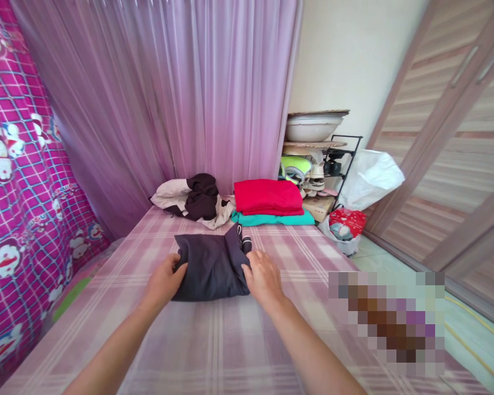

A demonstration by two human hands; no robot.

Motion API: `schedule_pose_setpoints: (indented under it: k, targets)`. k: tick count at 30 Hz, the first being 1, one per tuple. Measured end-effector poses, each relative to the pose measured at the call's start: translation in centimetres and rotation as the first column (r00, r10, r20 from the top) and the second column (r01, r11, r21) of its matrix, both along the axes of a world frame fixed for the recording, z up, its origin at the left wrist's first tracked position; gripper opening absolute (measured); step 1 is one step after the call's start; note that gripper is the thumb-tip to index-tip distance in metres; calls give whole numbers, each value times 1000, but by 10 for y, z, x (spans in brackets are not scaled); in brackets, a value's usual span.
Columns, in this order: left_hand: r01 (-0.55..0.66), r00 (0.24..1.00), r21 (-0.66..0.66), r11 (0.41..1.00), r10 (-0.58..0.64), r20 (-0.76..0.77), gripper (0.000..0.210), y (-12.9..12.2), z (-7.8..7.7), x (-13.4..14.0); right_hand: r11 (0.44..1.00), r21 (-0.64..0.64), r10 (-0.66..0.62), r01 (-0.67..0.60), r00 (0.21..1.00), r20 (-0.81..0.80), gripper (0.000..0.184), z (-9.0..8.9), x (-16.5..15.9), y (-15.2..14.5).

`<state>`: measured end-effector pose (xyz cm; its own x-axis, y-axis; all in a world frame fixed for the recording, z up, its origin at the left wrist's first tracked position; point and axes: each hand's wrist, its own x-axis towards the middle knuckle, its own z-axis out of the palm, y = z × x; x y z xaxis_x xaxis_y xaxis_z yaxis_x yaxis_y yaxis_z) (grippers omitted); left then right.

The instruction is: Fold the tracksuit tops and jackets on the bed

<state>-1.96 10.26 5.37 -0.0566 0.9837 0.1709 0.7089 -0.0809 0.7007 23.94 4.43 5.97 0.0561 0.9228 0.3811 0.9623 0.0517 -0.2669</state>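
Note:
A dark navy garment [212, 269], folded into a compact bundle, lies on the plaid bedsheet [189, 351] in front of me. White stripes show at its upper right corner, but its exact kind is hard to make out. My left hand [168, 278] pinches its left edge between thumb and fingers. On the opposite side, my right hand [265, 277] grips the right edge, thumb on top. Beyond the bundle sit a folded red cloth [267, 197] on a folded teal cloth [271, 219], and a crumpled beige and dark brown garment [193, 200].
Purple curtains [214, 99] hang behind the bed, and a pink patterned cloth [16, 164] hangs at left. To the right stand a shoe rack [346, 170] with a basin [315, 127], bags and a wooden wardrobe [456, 137]. A blurred-out patch covers the bed's right edge.

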Motion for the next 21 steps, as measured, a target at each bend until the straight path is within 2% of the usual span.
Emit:
schedule_pose_setpoints:
  k: [3,6,10,12,14,16,18,21]
  targets:
    - [6,995,127,992,7,-103,20,15,36,30,997,78,-10,5,998,60,11,24,13,19]
    - [29,992,242,970,2,-130,21,46,81,66,976,210,-84,62,992,94,11,58,40,48]
    - [76,997,407,910,-59,-54,28,120,138,121,897,400,-225,188,973,48,17,111,92,104]
    - [40,997,362,931,-62,51,35,161,153,148,858,432,-290,280,956,-44,25,132,120,134]
    - [6,991,215,977,-34,130,45,191,150,168,836,383,-354,393,920,-170,39,139,146,159]
    - [2,990,90,996,-15,138,53,208,128,178,831,305,-397,465,880,-259,53,129,166,174]
    - [10,994,11,1000,-12,109,57,209,93,176,846,245,-406,475,869,-282,55,101,175,178]
    - [21,998,-84,996,-16,61,56,193,40,157,886,178,-373,427,887,-273,50,35,169,171]
